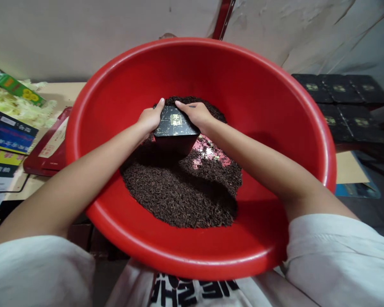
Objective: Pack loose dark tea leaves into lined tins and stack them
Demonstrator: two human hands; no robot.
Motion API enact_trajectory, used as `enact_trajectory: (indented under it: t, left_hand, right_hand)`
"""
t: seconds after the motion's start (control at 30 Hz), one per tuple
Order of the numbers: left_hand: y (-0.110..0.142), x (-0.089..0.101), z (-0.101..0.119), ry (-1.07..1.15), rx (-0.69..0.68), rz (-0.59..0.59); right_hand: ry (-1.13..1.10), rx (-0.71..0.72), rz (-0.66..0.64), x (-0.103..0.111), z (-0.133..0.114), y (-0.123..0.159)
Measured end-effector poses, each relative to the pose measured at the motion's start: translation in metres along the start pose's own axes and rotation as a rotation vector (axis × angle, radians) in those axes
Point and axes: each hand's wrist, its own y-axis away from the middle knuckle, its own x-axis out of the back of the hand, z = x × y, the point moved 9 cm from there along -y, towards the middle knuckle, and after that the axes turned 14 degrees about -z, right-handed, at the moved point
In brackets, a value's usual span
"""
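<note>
Inside a large red plastic basin (269, 98), both my hands hold a black tea tin (169, 121) with gold markings on its lid. My left hand (151, 117) grips the tin's left side, thumb on the far edge of the lid. On the opposite side my right hand (196, 114) is closed round it, its thumb also on the lid; the other fingers of both hands are mostly hidden. The tin is above a heap of dark, dry tea leaves (179, 196). Right of the tin, the basin's printed pink bottom (211, 153) shows through the leaves.
At the right stand several similar black tins (361, 121). Left of the basin lie a red flat device (48, 147), printed packaging (8, 145), a green box (19, 88) and pale crinkled filler (6, 100) on a light tabletop (62, 90). A wall rises behind.
</note>
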Motion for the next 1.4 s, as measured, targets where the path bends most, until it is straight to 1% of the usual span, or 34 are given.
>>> enact_trajectory:
  t: [0.03, 0.1, 0.2, 0.27, 0.3, 0.33, 0.4, 0.47, 0.53, 0.6, 0.63, 0.7, 0.73, 0.77, 0.83, 0.93, 1.0, 1.1, 1.2, 1.3, 1.33, 1.4]
  left_hand:
    - [0.001, 0.002, -0.003, 0.001, 0.035, 0.022]
    - [0.001, 0.004, -0.003, -0.031, 0.048, 0.04]
    - [0.003, 0.005, 0.004, -0.097, 0.011, 0.036]
    - [0.009, 0.007, 0.014, -0.207, -0.018, 0.059]
    - [0.013, 0.007, 0.022, -0.289, -0.055, 0.076]
    - [0.018, 0.003, 0.033, -0.386, -0.123, 0.077]
    - [0.031, -0.016, 0.056, -0.595, -0.321, 0.012]
    - [0.044, -0.043, 0.068, -0.773, -0.494, -0.115]
    - [0.051, -0.06, 0.068, -0.887, -0.55, -0.202]
    - [0.054, -0.066, 0.065, -0.952, -0.551, -0.239]
    - [0.054, -0.067, 0.065, -0.975, -0.547, -0.255]
    - [0.054, -0.066, 0.065, -1.002, -0.543, -0.276]
    - [0.053, -0.065, 0.065, -1.003, -0.541, -0.283]
    - [0.052, -0.063, 0.066, -0.994, -0.537, -0.282]
    - [0.05, -0.057, 0.069, -0.958, -0.521, -0.251]
    - [0.046, -0.051, 0.074, -0.92, -0.491, -0.174]
    - [0.041, -0.052, 0.079, -0.919, -0.463, -0.155]
    - [0.024, -0.061, 0.085, -0.924, -0.341, -0.206]
    - [0.001, -0.07, 0.091, -0.949, -0.223, -0.26]
    - [-0.017, -0.078, 0.092, -0.957, -0.179, -0.328]
    - [-0.02, -0.079, 0.091, -0.963, -0.172, -0.347]
    - [-0.022, -0.079, 0.09, -0.993, -0.174, -0.348]
  right_hand:
    - [-0.063, -0.03, -0.033, -0.003, 0.002, 0.001]
    - [-0.145, -0.099, -0.027, -0.004, 0.005, 0.005]
    - [-0.088, -0.09, 0.026, 0.001, -0.001, 0.007]
    - [-0.03, -0.069, 0.045, 0.003, -0.003, 0.004]
    - [-0.012, -0.058, 0.051, 0.003, -0.003, 0.002]
    - [-0.013, -0.05, 0.058, 0.004, -0.001, 0.0]
    - [-0.069, -0.02, 0.071, 0.005, 0.006, -0.003]
    - [-0.146, 0.059, 0.046, 0.006, 0.013, -0.002]
    - [-0.145, 0.197, -0.053, 0.006, 0.015, 0.007]
    - [-0.055, 0.336, -0.232, 0.002, 0.018, 0.024]
    - [0.011, 0.383, -0.337, -0.002, 0.022, 0.034]
    - [0.15, 0.417, -0.514, -0.009, 0.034, 0.051]
    - [0.213, 0.415, -0.557, -0.011, 0.04, 0.055]
    - [0.264, 0.413, -0.564, -0.012, 0.044, 0.057]
    - [0.3, 0.42, -0.496, -0.013, 0.046, 0.051]
    - [0.239, 0.441, -0.375, -0.021, 0.043, 0.036]
    - [0.196, 0.441, -0.327, -0.028, 0.042, 0.028]
    - [0.173, 0.448, -0.292, -0.034, 0.041, 0.025]
    - [0.197, 0.461, -0.284, -0.035, 0.04, 0.027]
    - [0.228, 0.427, -0.28, -0.034, 0.042, 0.027]
    - [0.232, 0.418, -0.279, -0.034, 0.043, 0.027]
    - [0.231, 0.423, -0.274, -0.034, 0.042, 0.028]
